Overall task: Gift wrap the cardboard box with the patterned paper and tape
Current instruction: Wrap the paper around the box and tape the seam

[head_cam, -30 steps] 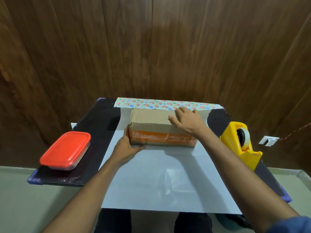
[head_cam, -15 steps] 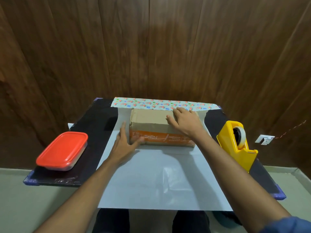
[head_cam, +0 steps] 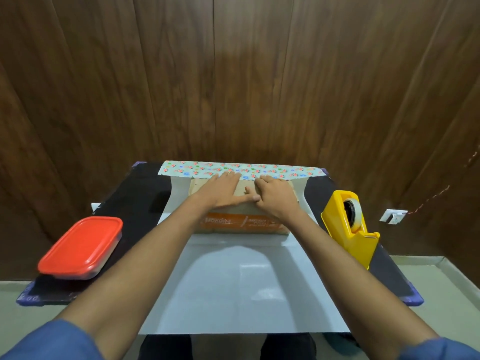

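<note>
Both hands atop cardboard box on patterned paper: left hand flat, fingers straight; right hand curled at the far flap, grip unclear. Best drawn taut, squared to the edge, before tape.

Floral paper, yellow tape dispenser

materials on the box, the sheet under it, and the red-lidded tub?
Box: looks like matte brown corrugated cardboard with an orange printed band. Sheet: paper, glossy white on its back, which catches glare, floral print on the upturned far edge. Tub: probably plastic, smooth red lid over a clear base.
</note>
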